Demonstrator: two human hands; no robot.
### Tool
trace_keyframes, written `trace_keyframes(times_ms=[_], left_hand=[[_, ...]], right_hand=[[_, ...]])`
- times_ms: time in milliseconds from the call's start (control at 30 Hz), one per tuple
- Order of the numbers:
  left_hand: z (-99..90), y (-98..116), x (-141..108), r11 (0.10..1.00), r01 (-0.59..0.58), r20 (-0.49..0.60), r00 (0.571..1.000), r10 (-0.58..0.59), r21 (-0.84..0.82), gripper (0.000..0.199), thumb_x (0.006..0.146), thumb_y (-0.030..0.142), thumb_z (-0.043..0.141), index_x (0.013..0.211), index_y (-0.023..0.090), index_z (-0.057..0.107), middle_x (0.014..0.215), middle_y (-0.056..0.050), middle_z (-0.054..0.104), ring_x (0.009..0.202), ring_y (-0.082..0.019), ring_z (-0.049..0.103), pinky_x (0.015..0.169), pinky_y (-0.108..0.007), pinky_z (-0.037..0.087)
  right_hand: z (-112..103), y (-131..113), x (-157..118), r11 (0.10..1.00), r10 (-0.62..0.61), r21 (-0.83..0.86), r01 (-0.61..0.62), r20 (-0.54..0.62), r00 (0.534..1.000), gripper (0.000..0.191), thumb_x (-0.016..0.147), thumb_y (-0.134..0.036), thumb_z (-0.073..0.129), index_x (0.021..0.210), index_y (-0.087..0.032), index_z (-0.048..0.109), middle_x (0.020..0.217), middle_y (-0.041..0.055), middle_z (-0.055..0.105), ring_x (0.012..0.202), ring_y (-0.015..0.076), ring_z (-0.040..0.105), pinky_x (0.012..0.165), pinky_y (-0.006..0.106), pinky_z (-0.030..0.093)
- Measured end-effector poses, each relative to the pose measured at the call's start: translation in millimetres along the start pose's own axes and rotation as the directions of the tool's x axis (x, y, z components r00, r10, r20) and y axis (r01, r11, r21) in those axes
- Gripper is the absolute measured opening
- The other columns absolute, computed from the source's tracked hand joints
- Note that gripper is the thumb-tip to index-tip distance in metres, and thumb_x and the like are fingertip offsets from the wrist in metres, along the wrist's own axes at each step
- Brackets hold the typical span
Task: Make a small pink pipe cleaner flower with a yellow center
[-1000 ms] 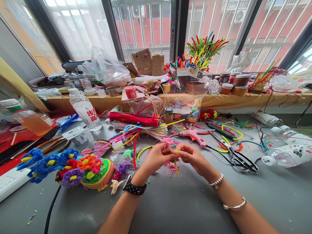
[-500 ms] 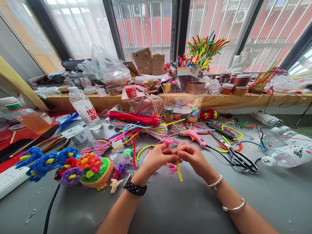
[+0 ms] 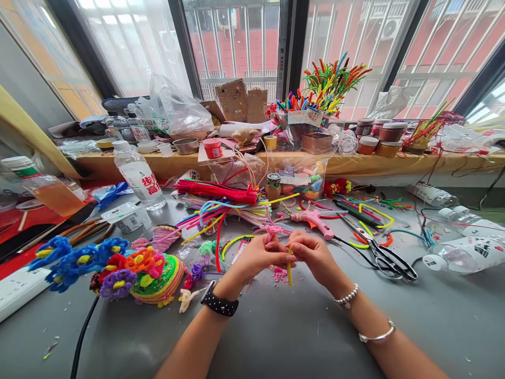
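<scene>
My left hand [image 3: 263, 258] is closed, with a pink pipe-cleaner flower [image 3: 273, 230] poking up above its fingers. Fingertips of my right hand [image 3: 311, 255] pinch a yellow pipe cleaner [image 3: 289, 273] right beside the left fingers, and its free end hangs downward. Where the flower and the yellow piece meet is hidden by my fingers. Pink fluff scraps [image 3: 280, 274] lie on the table under my hands. Just behind them rests a pink glue gun [image 3: 313, 220]. To the left sits a bunch of fuzzy flowers [image 3: 118, 266] in blue, red, orange and purple.
Black-handled scissors [image 3: 389, 258] lie at right, near fallen plastic bottles [image 3: 467, 253]. A bundle of pipe cleaners [image 3: 216, 192] is heaped behind my hands. An upright bottle [image 3: 140, 176] stands back left. Jars and craft supplies crowd the window ledge [image 3: 355, 164].
The yellow pipe cleaner has shifted slightly; its hanging end sits a little higher and further left. My right fingers have moved slightly, and both hands stay close together.
</scene>
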State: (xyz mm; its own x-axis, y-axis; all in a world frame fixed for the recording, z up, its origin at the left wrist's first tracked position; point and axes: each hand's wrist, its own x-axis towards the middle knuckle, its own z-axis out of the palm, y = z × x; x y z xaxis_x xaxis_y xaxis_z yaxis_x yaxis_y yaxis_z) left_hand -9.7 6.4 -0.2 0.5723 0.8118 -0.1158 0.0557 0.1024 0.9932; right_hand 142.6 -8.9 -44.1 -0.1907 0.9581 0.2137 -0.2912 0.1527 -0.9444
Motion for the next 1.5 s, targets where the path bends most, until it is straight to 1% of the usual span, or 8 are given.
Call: trace_keyframes(times_ms=[200,333,467,667,867,1033,1233,1500], left_hand=[[4.9,3,-3,0.987,0.053,0.092,0.995,-0.039,-0.15,0.047,0.053,0.023,0.071,0.055,0.019,0.024,0.053,0.003,0.056,0.057,-0.014,0.06,0.056,-0.027,0.045],[6.2,2,-4,0.975,0.101,0.088,0.992,-0.085,-0.2,0.047,0.052,0.021,0.072,0.056,0.019,0.025,0.052,0.005,0.052,0.06,-0.016,0.062,0.058,-0.028,0.046],[6.5,1,-3,0.97,0.113,0.093,0.991,-0.095,-0.213,0.047,0.05,0.019,0.072,0.055,0.018,0.025,0.051,0.006,0.051,0.061,-0.017,0.062,0.057,-0.026,0.045],[6.9,2,-4,0.963,0.115,0.108,0.99,-0.091,-0.244,0.048,0.049,0.019,0.073,0.056,0.018,0.025,0.049,0.007,0.049,0.06,-0.016,0.062,0.057,-0.027,0.046],[7.6,4,-4,0.962,0.12,0.133,0.987,-0.089,-0.246,0.047,0.051,0.019,0.072,0.056,0.018,0.026,0.051,0.005,0.053,0.06,-0.015,0.062,0.058,-0.027,0.046],[5.7,5,-5,0.971,0.08,0.138,0.989,-0.05,-0.224,0.044,0.052,0.021,0.071,0.057,0.018,0.027,0.055,0.003,0.056,0.061,-0.014,0.06,0.057,-0.026,0.043],[4.8,3,-4,0.977,0.082,0.121,0.991,-0.058,-0.199,0.045,0.053,0.023,0.071,0.058,0.019,0.026,0.057,0.002,0.058,0.059,-0.013,0.058,0.058,-0.026,0.041],[4.0,1,-2,0.995,0.015,0.076,0.997,-0.008,-0.096,0.043,0.055,0.027,0.069,0.055,0.018,0.027,0.058,0.001,0.056,0.053,-0.008,0.05,0.054,-0.024,0.039]], right_hand=[[-2,1,0,0.988,0.018,0.151,-0.032,0.097,0.995,0.015,0.064,-0.036,0.067,0.068,-0.022,0.068,0.069,-0.0021,0.041,0.059,0.0081,0.04,0.049,0.02,0.032],[0,1,-2,0.979,0.059,0.185,-0.086,0.146,0.987,0.022,0.064,-0.042,0.065,0.068,-0.021,0.069,0.072,-0.0016,0.039,0.062,0.009,0.041,0.052,0.021,0.035],[2,1,-3,0.974,0.05,0.212,-0.083,0.16,0.986,0.023,0.065,-0.043,0.064,0.066,-0.02,0.068,0.071,-0.0017,0.039,0.062,0.0097,0.042,0.053,0.022,0.038],[6,1,-2,0.972,0.026,0.228,-0.059,0.145,0.989,0.021,0.064,-0.04,0.066,0.06,-0.02,0.064,0.069,-0.0016,0.038,0.069,0.0127,0.044,0.058,0.024,0.039],[8,-2,-3,0.968,0.042,0.242,-0.072,0.125,0.991,0.023,0.062,-0.04,0.067,0.058,-0.018,0.062,0.069,-0.0013,0.038,0.066,0.0126,0.045,0.056,0.024,0.041],[8,-4,-4,0.961,0.068,0.261,-0.094,0.108,0.992,0.023,0.061,-0.039,0.068,0.057,-0.018,0.06,0.07,-0.0028,0.036,0.053,0.0071,0.039,0.048,0.021,0.036],[8,-3,-3,0.958,0.099,0.263,-0.114,0.068,0.993,0.025,0.059,-0.038,0.069,0.057,-0.016,0.057,0.069,-0.0028,0.035,0.053,0.0071,0.037,0.046,0.02,0.033],[0,-3,0,0.973,0.054,0.225,-0.044,-0.038,0.998,0.02,0.064,-0.034,0.067,0.061,-0.016,0.059,0.067,-0.0042,0.038,0.048,0.0042,0.03,0.044,0.02,0.023]])
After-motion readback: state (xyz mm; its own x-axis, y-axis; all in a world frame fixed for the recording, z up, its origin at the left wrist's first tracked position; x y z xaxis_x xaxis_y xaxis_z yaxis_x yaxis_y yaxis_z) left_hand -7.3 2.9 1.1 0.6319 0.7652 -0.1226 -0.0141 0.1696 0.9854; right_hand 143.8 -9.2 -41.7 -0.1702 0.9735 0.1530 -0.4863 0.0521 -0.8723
